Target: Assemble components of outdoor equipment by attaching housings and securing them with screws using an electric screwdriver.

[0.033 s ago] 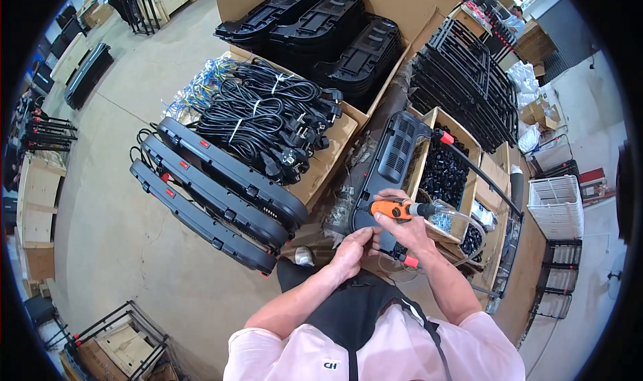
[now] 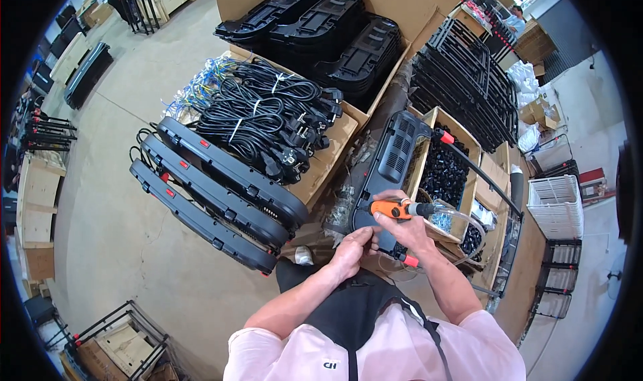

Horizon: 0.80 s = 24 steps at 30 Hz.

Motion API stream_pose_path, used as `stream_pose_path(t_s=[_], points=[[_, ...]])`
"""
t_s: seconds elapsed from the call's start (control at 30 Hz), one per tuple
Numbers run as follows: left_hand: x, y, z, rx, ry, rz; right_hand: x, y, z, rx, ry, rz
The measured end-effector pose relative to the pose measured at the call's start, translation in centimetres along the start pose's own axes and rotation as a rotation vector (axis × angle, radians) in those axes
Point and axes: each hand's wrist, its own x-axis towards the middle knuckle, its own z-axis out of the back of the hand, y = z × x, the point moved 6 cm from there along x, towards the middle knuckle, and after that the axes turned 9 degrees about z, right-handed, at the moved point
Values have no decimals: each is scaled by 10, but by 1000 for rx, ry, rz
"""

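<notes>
Grey floor [image 2: 107,207] opens left; our closed left hand [image 2: 352,251] borders a black plastic housing [image 2: 386,169]; right hand [image 2: 410,231] grips an orange-and-black tool [image 2: 387,209].

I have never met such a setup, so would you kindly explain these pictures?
No robot here: these are a person's bare hands, seen from above by a fisheye camera worn on the head, so straight edges bend. The right hand grips an orange tool with a clear hose, over the near end of a black vented panel. The left hand is at that end too, its fingers together; whether they pinch something small is hidden. Right of the panel, a wooden tray holds small black parts; to its left lie bundled black cables.
</notes>
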Motion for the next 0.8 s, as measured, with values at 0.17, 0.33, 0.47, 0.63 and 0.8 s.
stream_pose_path(t_s=[0.17,0.33,0.47,0.63,0.8], points=[[-11,-9,1,115,-6,-39,6,-1,-6,-14,14,31],[-12,-12,5,65,-34,-7,8,-1,-8,-38,34,33],[-10,-14,18,252,-30,-27,11,-1,-9,-89,62,71],[-8,-13,18,26,-69,-42,10,0,-6,-6,44,-9],[5,-27,9,-186,-147,-22,1,23,33,288,-88,-46]])
